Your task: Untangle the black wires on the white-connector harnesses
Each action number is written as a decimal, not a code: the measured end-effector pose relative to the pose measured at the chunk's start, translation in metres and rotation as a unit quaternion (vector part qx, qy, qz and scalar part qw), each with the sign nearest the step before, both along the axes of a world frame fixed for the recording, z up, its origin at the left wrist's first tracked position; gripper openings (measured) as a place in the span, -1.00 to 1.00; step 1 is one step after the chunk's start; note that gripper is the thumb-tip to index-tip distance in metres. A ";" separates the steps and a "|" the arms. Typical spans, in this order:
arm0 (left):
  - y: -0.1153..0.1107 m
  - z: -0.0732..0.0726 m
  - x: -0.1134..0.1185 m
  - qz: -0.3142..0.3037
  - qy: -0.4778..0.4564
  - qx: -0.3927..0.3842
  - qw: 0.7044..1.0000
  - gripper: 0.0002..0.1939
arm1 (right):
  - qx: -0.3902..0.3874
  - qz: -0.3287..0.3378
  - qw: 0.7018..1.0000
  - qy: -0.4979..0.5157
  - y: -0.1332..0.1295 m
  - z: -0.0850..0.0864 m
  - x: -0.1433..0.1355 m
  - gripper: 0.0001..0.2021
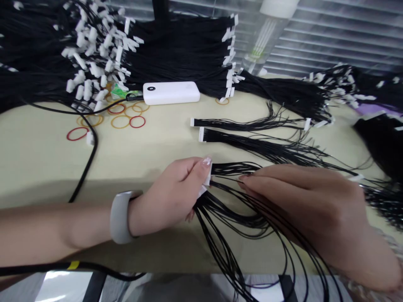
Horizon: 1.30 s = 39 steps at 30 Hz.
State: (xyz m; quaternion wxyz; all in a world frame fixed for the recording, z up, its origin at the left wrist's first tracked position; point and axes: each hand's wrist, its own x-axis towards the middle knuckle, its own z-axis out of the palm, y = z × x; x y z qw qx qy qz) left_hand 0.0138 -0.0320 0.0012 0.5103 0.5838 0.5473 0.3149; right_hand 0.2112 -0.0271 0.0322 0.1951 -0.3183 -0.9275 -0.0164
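Observation:
My left hand (176, 195) pinches a white connector (208, 174) between thumb and fingers, just above the table's front edge. A second white connector piece (202, 191) shows below it in the same grip. Black wires (233, 209) fan out from these connectors to the right and droop over the edge. On the right, my right hand (308, 205) has its thumb and fingertips closed on a thin black wire close to the connector. Part of the wire bundle is hidden behind the right hand. Beyond the hands lie two black wire harnesses (233, 136) with white end connectors.
A white power bank (171, 93) with a black cable (91, 157) rests mid-table. Rubber bands (120, 121) are scattered to its left. Large piles of black wire harnesses (182, 50) line the back, with more at right (380, 142). A clear bottle (267, 33) stands behind.

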 end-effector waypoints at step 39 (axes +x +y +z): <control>0.000 -0.001 0.003 -0.012 0.001 -0.013 1.000 -0.64 | -0.102 -0.071 0.989 0.074 0.000 0.016 -0.002 -0.70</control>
